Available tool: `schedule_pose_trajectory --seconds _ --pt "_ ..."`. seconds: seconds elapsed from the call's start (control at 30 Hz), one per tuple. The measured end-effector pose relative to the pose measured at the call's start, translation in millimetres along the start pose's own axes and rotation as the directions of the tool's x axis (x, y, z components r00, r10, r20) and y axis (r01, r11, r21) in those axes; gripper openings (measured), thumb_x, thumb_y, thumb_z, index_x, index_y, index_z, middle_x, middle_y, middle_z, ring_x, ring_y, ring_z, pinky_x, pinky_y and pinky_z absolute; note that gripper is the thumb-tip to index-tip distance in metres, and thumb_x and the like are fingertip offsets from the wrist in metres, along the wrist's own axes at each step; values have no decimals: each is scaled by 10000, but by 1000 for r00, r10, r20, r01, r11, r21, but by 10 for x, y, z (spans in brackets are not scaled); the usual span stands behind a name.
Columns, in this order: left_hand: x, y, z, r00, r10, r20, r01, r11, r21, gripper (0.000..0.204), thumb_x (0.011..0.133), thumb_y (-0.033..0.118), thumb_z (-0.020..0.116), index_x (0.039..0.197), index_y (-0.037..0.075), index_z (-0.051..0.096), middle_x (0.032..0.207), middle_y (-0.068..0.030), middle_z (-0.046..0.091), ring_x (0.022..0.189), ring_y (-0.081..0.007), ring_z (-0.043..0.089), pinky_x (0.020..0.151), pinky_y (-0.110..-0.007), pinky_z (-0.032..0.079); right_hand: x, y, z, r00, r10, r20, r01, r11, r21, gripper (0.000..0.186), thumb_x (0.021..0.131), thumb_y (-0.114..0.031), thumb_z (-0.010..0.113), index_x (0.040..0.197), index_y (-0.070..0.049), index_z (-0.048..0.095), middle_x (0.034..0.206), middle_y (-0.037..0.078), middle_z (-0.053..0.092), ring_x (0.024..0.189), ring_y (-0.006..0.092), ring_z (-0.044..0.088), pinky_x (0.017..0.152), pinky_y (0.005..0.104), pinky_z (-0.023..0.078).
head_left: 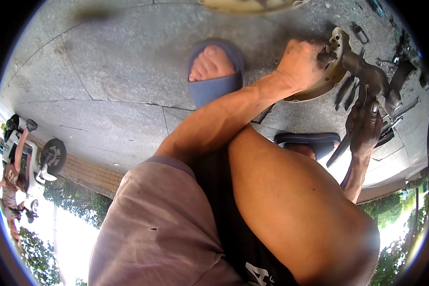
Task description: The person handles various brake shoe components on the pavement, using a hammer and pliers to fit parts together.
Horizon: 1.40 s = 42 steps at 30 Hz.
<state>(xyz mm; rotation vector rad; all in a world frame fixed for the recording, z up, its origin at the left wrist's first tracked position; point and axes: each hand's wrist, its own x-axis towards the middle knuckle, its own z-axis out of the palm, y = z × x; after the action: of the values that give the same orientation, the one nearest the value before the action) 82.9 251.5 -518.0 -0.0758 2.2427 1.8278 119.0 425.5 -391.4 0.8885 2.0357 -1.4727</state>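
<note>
A tan, rounded metal backing plate (336, 76) with holes along its rim stands tilted over the pavement at the right. My left hand (298, 64) reaches across and is closed at its near face, by a dark stubby part in the middle; what the fingers hold is hidden. Behind the plate a dark, curved metal arm (369, 74) joins or touches it; I cannot tell which. My right hand (367, 121), blackened with grease, closes around the lower part of that arm.
Scattered hand tools (407, 112) and a small metal loop (361, 34) lie at the right. Another tan metal piece (252, 4) shows at the top edge. My feet wear blue slides (214, 88). Far left are a person (12, 181) and a white vehicle (33, 167).
</note>
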Motion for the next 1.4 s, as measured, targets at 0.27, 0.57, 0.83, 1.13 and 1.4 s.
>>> schedule_pose_trajectory --seconds 0.27,0.57,0.83,1.13,1.4 --pt "-12 38 -3 998 -59 29 59 998 2 165 831 145 732 964 47 736 769 -179 710 664 -325 705 677 -401 574 -246 392 110 917 -380 -121 310 871 -381 534 1041 -480 443 1092 25 610 624 -3 544 523 63 474 472 226 346" --pt "22 73 -10 1000 -17 16 17 1000 19 119 850 165 714 874 50 701 727 -159 692 651 -324 696 656 -410 569 -184 368 219 919 -377 -114 298 855 -424 533 1038 -479 457 1064 30 614 641 4 540 549 75 486 494 236 364" --pt "-42 -21 -26 1000 4 -3 -4 997 71 231 824 172 763 999 44 684 829 -95 729 699 -263 724 652 -366 580 -180 325 168 971 -190 -144 156 963 -218 550 1037 -514 427 1055 9 597 637 -9 500 516 66 443 456 238 343" --pt "76 105 -308 952 299 72 -300 854 425 475 716 50 740 1177 145 671 1062 -87 624 845 -256 676 691 -346 590 -93 416 -359 953 -234 -195 245 969 37 544 1035 -495 453 1172 17 575 686 32 554 517 75 473 446 215 359" --pt "488 37 -637 753 365 547 -617 680 396 382 745 95 676 1122 158 684 1138 -60 637 931 -278 675 781 -397 588 185 602 -586 942 -96 -321 140 983 116 488 1027 -503 469 958 -42 614 627 -21 485 497 64 432 439 237 316"
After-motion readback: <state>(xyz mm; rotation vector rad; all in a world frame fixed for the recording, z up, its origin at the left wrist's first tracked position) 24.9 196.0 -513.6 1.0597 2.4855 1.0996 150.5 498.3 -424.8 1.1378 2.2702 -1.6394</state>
